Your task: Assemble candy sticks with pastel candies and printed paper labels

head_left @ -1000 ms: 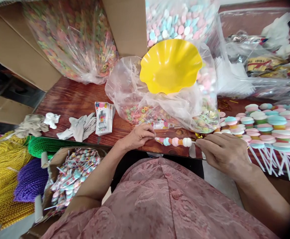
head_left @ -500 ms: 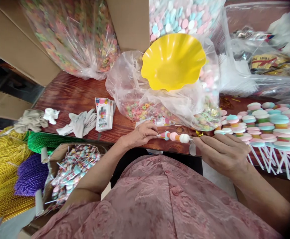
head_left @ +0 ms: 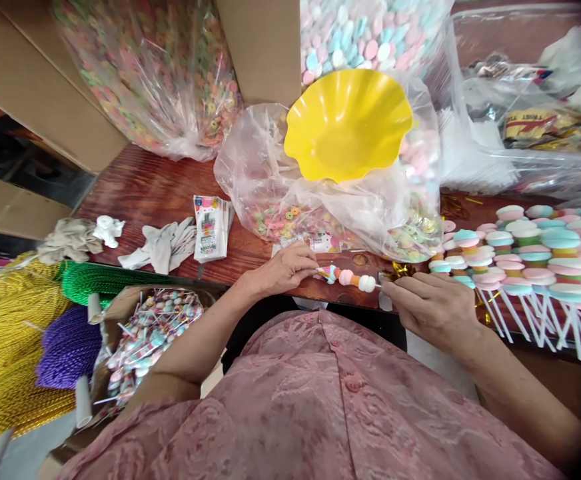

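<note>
A candy skewer [head_left: 351, 279] with pastel pink, blue, white and orange pieces lies level between my hands, just above the table's front edge. My left hand [head_left: 286, 268] pinches its left end, where there seems to be a clear wrapper with coloured print. On the other side, the thumb and fingers of my right hand [head_left: 433, 303] are closed on the white stick. Gold twist ties [head_left: 401, 269] lie right behind that hand. Beyond it, several rows of stacked candy skewers [head_left: 560, 253] rest with their sticks toward me.
A yellow wavy bowl [head_left: 345, 127] sits on a plastic bag of candy rings [head_left: 290, 217]. Printed wrappers [head_left: 211, 230] and gloves [head_left: 165, 243] lie left on the wooden table [head_left: 145, 187]. Below stands a box of wrapped skewers [head_left: 158, 327]. A clear bin [head_left: 520, 157] is back right.
My right hand has drawn slightly left, its fingers more bunched on the stick, and more of the gold ties show behind it. The left hand keeps its pinch.
</note>
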### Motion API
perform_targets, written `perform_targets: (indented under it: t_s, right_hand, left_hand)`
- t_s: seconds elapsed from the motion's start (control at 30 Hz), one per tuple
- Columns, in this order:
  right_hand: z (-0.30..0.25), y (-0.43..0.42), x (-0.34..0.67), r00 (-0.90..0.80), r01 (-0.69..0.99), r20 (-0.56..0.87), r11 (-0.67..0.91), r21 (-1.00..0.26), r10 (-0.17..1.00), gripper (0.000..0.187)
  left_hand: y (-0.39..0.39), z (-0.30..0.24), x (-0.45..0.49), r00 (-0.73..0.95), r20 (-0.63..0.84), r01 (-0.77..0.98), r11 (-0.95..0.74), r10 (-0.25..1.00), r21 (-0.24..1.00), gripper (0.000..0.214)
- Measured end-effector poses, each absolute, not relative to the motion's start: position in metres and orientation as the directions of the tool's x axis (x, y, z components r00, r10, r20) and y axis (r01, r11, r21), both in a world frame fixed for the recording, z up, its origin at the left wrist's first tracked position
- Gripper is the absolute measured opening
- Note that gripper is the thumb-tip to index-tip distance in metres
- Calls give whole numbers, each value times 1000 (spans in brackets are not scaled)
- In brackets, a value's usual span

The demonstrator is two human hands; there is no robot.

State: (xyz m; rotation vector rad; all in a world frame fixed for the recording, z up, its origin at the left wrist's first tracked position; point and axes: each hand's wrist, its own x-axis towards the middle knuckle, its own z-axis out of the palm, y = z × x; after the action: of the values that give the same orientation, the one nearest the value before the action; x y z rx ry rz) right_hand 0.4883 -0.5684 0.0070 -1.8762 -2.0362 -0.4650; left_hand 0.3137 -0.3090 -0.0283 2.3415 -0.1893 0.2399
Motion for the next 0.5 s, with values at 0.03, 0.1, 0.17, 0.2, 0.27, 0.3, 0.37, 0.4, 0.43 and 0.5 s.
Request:
perform_targets:
  t_s: [0.03, 0.1, 0.17, 0.2, 0.27, 0.3, 0.37, 0.4, 0.43, 0.5]
  right_hand:
    - [12, -568, 488, -92, 996, 438, 87, 31, 894, 23]
    - [23, -565, 487, -132, 991, 417, 117, 61, 899, 20]
    - [33, -562, 488, -166, 986, 395, 147, 78, 903, 21]
    - [37, -561, 489, -180, 984, 386, 162, 80, 905, 21]
    - [41, -559, 489, -205, 979, 369, 191, 76, 906, 20]
    - [42, -558, 489, -216, 976, 361, 203, 73, 907, 20]
    - [43, -557, 489, -228, 973, 336, 220, 65, 914, 19]
    - [43, -556, 489, -233, 972, 317, 227, 56, 920, 20]
    - [43, -554, 490, -236, 971, 296, 234, 42, 925, 20]
    - [44, -550, 493, -241, 968, 258, 250, -3, 936, 22]
  left_hand:
    - [-311, -28, 313, 970, 235, -211, -709, -66, 673, 27]
    - [-315, -28, 311, 967, 244, -222, -722, -76, 655, 26]
    - [-322, -28, 309, 965, 252, -217, -745, -68, 631, 27]
    - [-326, -28, 308, 966, 256, -199, -765, -46, 612, 31]
    - [-336, -31, 306, 963, 270, -138, -816, 23, 561, 33]
    - [-340, -33, 305, 958, 281, -110, -838, 54, 535, 30]
    - [-347, -38, 304, 949, 304, -89, -861, 78, 501, 19]
    - [-349, -40, 304, 947, 312, -94, -863, 76, 496, 15]
    - [-350, -42, 303, 945, 319, -102, -861, 72, 497, 12]
    - [-350, -45, 303, 943, 327, -112, -856, 69, 504, 9]
